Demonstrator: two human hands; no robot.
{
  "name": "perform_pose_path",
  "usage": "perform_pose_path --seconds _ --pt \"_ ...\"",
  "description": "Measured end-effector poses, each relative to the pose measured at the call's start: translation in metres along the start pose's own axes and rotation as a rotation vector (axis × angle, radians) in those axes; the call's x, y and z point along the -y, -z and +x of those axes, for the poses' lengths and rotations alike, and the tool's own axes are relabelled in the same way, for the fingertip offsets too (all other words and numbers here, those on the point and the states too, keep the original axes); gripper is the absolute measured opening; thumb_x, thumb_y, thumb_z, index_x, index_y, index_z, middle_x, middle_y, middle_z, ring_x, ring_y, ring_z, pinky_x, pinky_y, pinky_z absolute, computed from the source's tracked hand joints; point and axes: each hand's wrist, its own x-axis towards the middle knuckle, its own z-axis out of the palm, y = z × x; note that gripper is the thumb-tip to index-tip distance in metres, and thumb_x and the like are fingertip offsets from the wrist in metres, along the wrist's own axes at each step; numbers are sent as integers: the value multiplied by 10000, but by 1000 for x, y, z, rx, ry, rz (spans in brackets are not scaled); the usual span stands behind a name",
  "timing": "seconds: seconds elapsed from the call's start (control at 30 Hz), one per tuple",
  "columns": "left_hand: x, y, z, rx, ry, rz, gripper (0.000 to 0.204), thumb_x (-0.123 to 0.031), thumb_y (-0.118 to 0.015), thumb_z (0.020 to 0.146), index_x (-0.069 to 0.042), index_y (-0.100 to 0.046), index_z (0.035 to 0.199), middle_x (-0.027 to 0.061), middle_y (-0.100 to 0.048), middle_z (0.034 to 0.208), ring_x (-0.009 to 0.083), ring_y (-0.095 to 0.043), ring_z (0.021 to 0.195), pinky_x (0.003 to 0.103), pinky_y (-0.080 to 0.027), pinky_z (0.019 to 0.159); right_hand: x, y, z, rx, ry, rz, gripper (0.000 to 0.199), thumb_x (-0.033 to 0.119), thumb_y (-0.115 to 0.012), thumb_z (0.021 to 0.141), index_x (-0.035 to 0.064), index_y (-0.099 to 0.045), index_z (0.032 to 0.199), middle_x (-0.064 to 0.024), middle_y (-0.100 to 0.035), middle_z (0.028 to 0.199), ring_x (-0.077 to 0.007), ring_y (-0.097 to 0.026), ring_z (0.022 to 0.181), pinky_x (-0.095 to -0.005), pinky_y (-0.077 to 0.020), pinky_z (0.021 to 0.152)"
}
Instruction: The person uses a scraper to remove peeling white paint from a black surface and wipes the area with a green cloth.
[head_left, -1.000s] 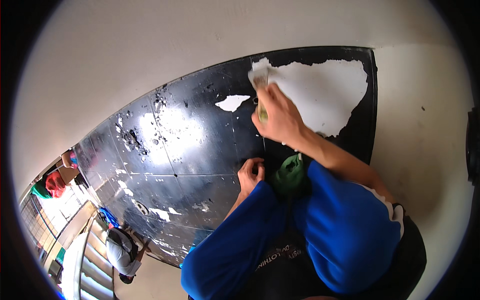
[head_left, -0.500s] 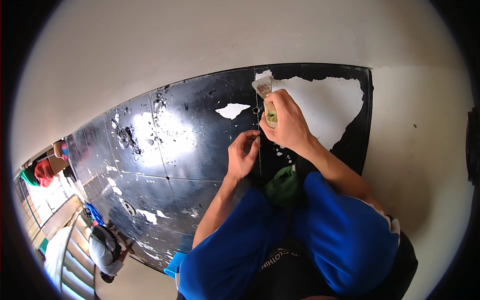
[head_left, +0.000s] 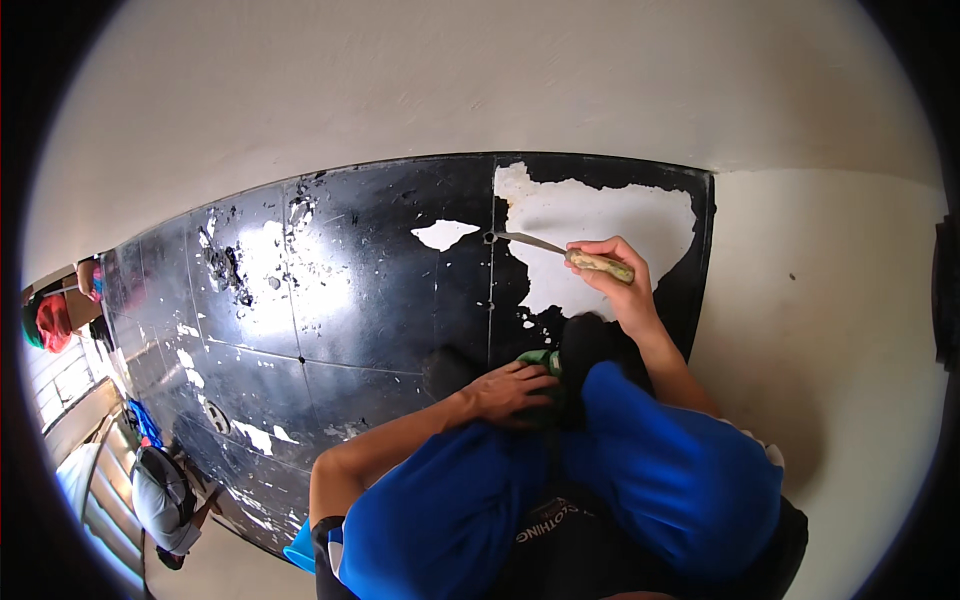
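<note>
Your right hand [head_left: 618, 283] is gripping a dirty-handled metal scraper [head_left: 560, 251], scraping the glossy black painted floor [head_left: 350, 300]; your left hand [head_left: 508, 392], half-curled, is resting on green cloth [head_left: 540, 360]. Next, keep the blade flat.

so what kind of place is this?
Probably a building under renovation. The right hand holds a scraper against a black tiled wall panel with large white patches stripped bare. Another person in a grey cap is lower left, beside what look like stairs.

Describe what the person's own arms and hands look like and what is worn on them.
Both hands are bare, no gloves: left hand, right hand. The forearms are uncovered too. No watch, ring or strap shows. Blue cloth covers the knees below them.
</note>
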Motion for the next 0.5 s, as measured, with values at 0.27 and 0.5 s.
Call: perform_pose_path --seconds 0.27,0.5 --pt "15 8 7 -19 168 388 475 -274 -665 917 -217 -638 1387 101 -552 1463 342 -515 1347 537 -486 1032 28 5 -2 22 83 225 303 -69 -619 933 -17 -605 1231 -284 -650 1380 -337 -703 1197 -444 -543 1058" --pt "98 84 127 -466 146 593 514 -197 -644 903 -112 -626 1410 167 -532 1521 422 -516 1372 577 -461 1096 62 0 -8 86 130 311 300 -67 -636 943 -26 -582 1235 -291 -630 1397 -327 -697 1219 -436 -564 1053"
